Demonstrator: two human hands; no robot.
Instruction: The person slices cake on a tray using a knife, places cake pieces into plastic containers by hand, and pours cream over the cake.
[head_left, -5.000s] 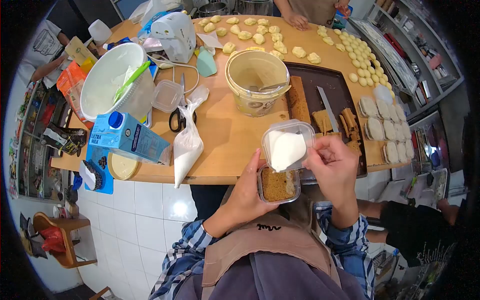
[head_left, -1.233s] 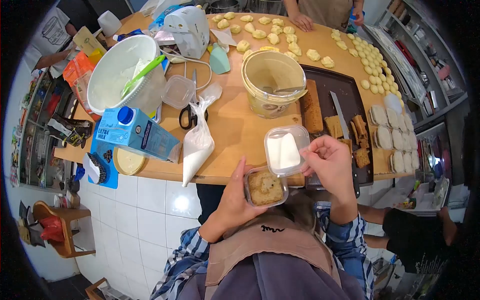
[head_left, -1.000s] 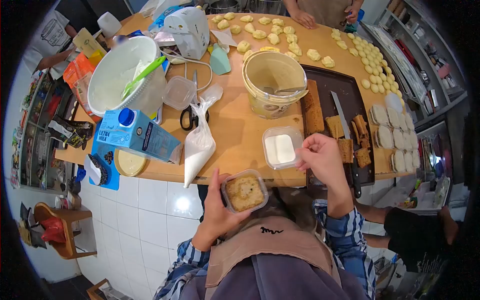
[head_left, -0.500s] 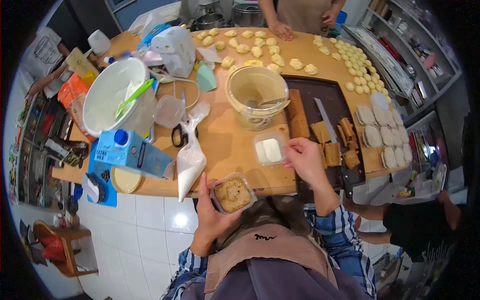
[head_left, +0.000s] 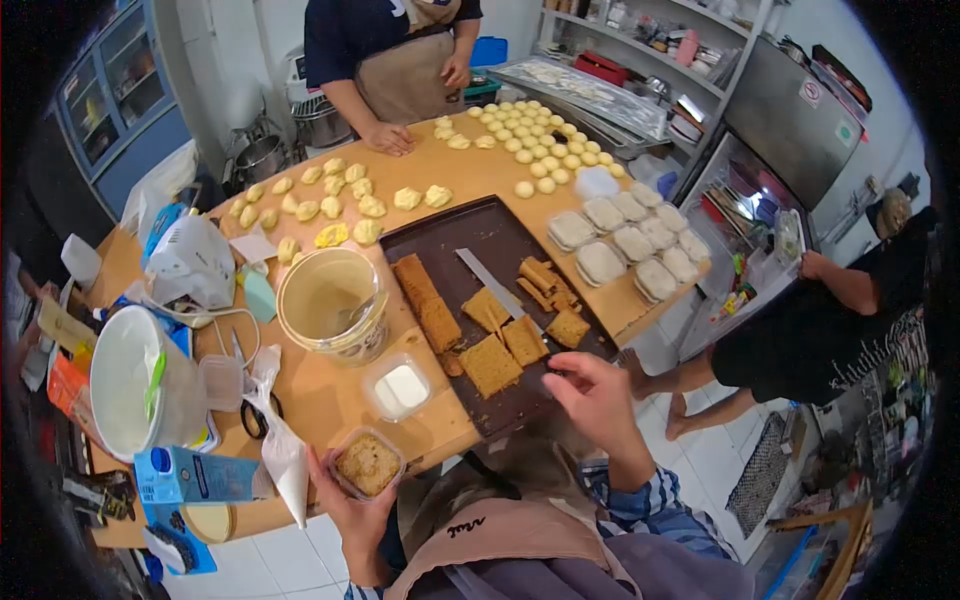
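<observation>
My left hand point(head_left: 352, 515) is closed around a small clear plastic container point(head_left: 368, 464) with a brown crumbly cake piece inside, near the table's front edge. My right hand point(head_left: 595, 400) hovers over the near right edge of a dark baking tray point(head_left: 505, 225), its thumb and fingers apart and nothing visible between them. Close to its fingertips lies a knife point(head_left: 490, 280), blade across the tray, its handle mostly hidden. Brown cake slices point(head_left: 490, 366) and a longer cake strip point(head_left: 427, 303) rest on the tray. Left of it sits another clear container point(head_left: 398, 388) with white filling.
A cream tub point(head_left: 335, 310), a piping bag point(head_left: 285, 455), a milk carton point(head_left: 195, 475) and a white bucket point(head_left: 125, 380) stand or lie leftward. Dough pieces point(head_left: 330, 205), dough balls point(head_left: 540, 150) and filled containers point(head_left: 630, 240) occupy the far side. Other people are nearby.
My view has turned to the right. My right hand has left the white-filled container and moved right, over the tray near the knife. My left hand still holds its container.
</observation>
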